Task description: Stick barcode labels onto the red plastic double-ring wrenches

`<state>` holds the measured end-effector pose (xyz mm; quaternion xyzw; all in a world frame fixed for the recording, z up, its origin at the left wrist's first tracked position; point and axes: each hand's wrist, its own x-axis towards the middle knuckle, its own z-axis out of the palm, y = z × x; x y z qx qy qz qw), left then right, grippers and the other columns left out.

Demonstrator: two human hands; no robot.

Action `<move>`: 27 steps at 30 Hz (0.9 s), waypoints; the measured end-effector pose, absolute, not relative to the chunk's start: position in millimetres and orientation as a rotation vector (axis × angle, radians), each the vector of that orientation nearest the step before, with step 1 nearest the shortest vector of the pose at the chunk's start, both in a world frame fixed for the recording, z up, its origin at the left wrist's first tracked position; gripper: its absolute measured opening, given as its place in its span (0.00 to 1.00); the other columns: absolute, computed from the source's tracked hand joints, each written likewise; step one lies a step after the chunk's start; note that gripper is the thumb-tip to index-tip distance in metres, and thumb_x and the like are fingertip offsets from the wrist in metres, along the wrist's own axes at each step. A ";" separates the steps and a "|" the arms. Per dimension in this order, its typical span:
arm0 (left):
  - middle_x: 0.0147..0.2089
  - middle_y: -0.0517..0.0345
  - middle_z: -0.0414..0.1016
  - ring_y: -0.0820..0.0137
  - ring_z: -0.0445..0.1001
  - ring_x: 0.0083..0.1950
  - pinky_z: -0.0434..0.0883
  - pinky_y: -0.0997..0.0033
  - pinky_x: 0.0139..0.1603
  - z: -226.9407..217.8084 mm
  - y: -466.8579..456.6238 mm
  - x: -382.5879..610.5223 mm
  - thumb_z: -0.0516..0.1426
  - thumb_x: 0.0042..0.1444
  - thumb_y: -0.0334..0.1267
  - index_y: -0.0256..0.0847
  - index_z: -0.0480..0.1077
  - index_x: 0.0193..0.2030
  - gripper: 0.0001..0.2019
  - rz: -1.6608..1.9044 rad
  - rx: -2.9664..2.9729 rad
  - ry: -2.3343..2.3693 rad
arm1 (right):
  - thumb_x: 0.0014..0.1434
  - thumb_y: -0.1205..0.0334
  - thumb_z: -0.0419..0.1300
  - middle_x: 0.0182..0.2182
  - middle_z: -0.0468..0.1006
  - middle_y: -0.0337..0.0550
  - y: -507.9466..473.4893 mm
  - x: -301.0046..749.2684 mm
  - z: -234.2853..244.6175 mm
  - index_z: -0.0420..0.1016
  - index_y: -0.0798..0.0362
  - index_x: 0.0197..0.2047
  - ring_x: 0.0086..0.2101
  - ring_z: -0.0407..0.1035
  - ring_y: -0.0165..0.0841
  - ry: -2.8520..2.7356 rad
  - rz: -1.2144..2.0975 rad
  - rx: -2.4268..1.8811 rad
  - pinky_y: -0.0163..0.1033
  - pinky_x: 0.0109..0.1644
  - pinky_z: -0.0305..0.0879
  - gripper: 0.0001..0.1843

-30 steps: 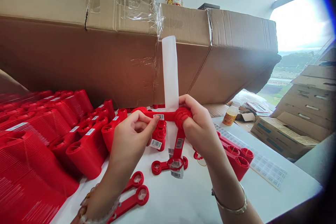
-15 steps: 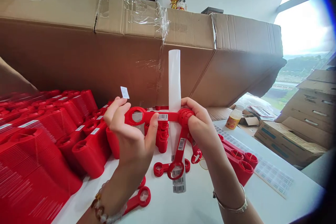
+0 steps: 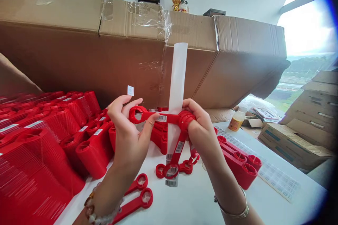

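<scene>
My left hand (image 3: 129,133) presses its thumb on a barcode sticker (image 3: 162,118) on a red plastic bar (image 3: 150,116) with ring-shaped ends. The other fingers are spread around its left ring, partly behind it. A small white sticker (image 3: 130,90) clings to a raised fingertip. My right hand (image 3: 199,123) is closed around the joined right ends of several such bars. One lower bar (image 3: 177,149) points down with a barcode sticker of its own. A long white label strip (image 3: 177,77) rises from beside my right hand, with barcodes near its lower end.
Stacked red bars (image 3: 39,154) fill the left; another stack (image 3: 241,167) stands right. Loose red bars (image 3: 137,200) lie on the white table (image 3: 200,200). A label sheet (image 3: 277,179), a bottle (image 3: 237,119) and an open box (image 3: 293,144) are at right. A large carton (image 3: 126,63) stands behind.
The lower end of the label strip has swung left, and its top leans right. My left thumb has slid slightly left along the sticker, and the left fingers have spread more.
</scene>
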<state>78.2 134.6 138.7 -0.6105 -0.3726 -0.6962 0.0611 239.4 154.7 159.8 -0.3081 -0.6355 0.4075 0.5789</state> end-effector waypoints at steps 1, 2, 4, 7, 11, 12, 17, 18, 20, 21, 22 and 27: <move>0.65 0.48 0.55 0.61 0.74 0.63 0.71 0.54 0.64 139.8 134.1 77.3 0.64 0.62 0.33 0.48 0.55 0.59 0.26 -2.151 -1.845 -1.127 | 0.57 0.71 0.53 0.31 0.75 0.36 156.5 240.8 160.8 0.74 0.50 0.39 0.28 0.65 0.29 -1.467 0.966 -0.716 0.32 0.26 0.59 0.11; 0.65 0.49 0.55 0.62 0.75 0.62 0.72 0.55 0.64 141.1 133.6 76.4 0.64 0.62 0.32 0.49 0.55 0.59 0.25 -2.196 -1.833 -1.119 | 0.57 0.71 0.54 0.31 0.75 0.37 158.0 242.0 161.7 0.74 0.50 0.38 0.28 0.65 0.29 -1.449 0.979 -0.709 0.32 0.26 0.58 0.11; 0.65 0.51 0.55 0.62 0.75 0.62 0.73 0.56 0.64 144.4 132.1 74.9 0.66 0.59 0.33 0.49 0.56 0.57 0.26 -2.263 -1.813 -1.089 | 0.56 0.70 0.55 0.30 0.74 0.37 160.4 243.7 162.9 0.73 0.50 0.37 0.27 0.64 0.29 -1.421 1.004 -0.703 0.33 0.25 0.57 0.09; 0.63 0.55 0.57 0.68 0.76 0.57 0.74 0.63 0.63 152.4 125.2 73.1 0.71 0.53 0.33 0.51 0.57 0.54 0.30 -2.379 -1.784 -1.160 | 0.55 0.70 0.54 0.27 0.72 0.35 163.6 244.9 163.5 0.72 0.50 0.36 0.24 0.61 0.28 -1.422 1.014 -0.706 0.33 0.24 0.55 0.08; 0.57 0.59 0.67 0.75 0.78 0.45 0.80 0.78 0.45 166.7 107.8 68.5 0.73 0.49 0.31 0.52 0.62 0.53 0.31 -2.806 -1.735 -1.263 | 0.54 0.70 0.54 0.29 0.72 0.36 169.4 247.1 163.6 0.72 0.50 0.36 0.27 0.63 0.29 -1.468 0.969 -0.715 0.33 0.26 0.57 0.08; 0.56 0.60 0.69 0.76 0.78 0.42 0.81 0.80 0.41 169.9 103.6 66.2 0.73 0.48 0.30 0.52 0.64 0.53 0.31 -2.916 -1.744 -1.256 | 0.54 0.69 0.55 0.30 0.73 0.37 170.9 248.0 163.8 0.71 0.50 0.36 0.28 0.64 0.30 -1.475 0.976 -0.721 0.34 0.27 0.58 0.08; 0.48 0.58 0.76 0.81 0.77 0.29 0.81 0.83 0.35 177.8 93.0 51.6 0.76 0.45 0.34 0.47 0.70 0.52 0.29 -3.225 -1.923 -1.248 | 0.53 0.67 0.57 0.28 0.73 0.36 176.3 254.0 164.4 0.71 0.50 0.35 0.27 0.65 0.30 -1.475 1.085 -0.722 0.34 0.28 0.58 0.05; 0.47 0.58 0.77 0.81 0.77 0.28 0.81 0.83 0.35 177.7 92.9 49.4 0.77 0.44 0.35 0.47 0.72 0.52 0.29 -3.244 -1.952 -1.255 | 0.53 0.67 0.58 0.28 0.73 0.36 177.1 255.4 164.2 0.71 0.50 0.35 0.27 0.65 0.30 -1.477 1.112 -0.722 0.34 0.28 0.58 0.05; 0.46 0.57 0.77 0.81 0.77 0.28 0.81 0.82 0.36 176.6 93.9 46.7 0.78 0.41 0.33 0.47 0.73 0.52 0.32 -3.245 -1.989 -1.272 | 0.53 0.67 0.60 0.27 0.73 0.35 178.6 258.2 163.8 0.71 0.50 0.35 0.26 0.64 0.29 -1.483 1.162 -0.725 0.34 0.27 0.58 0.05; 0.46 0.58 0.77 0.82 0.77 0.27 0.81 0.82 0.36 175.8 94.6 46.3 0.78 0.40 0.33 0.48 0.73 0.53 0.33 -3.233 -2.007 -1.275 | 0.53 0.66 0.60 0.27 0.73 0.34 179.3 259.5 163.5 0.71 0.50 0.35 0.25 0.64 0.28 -1.488 1.183 -0.722 0.34 0.27 0.57 0.05; 0.47 0.58 0.77 0.82 0.77 0.27 0.81 0.81 0.37 175.0 95.4 46.5 0.78 0.40 0.33 0.48 0.72 0.54 0.34 -3.219 -2.020 -1.294 | 0.54 0.67 0.60 0.27 0.73 0.34 179.9 260.8 163.2 0.71 0.50 0.35 0.25 0.63 0.28 -1.495 1.196 -0.718 0.33 0.27 0.57 0.04; 0.48 0.57 0.77 0.72 0.83 0.36 0.82 0.76 0.39 173.6 94.6 51.1 0.78 0.41 0.37 0.50 0.70 0.55 0.35 -3.137 -2.159 -1.351 | 0.55 0.68 0.59 0.30 0.76 0.36 181.6 264.2 162.9 0.72 0.50 0.37 0.27 0.67 0.28 -1.523 1.218 -0.707 0.33 0.28 0.60 0.05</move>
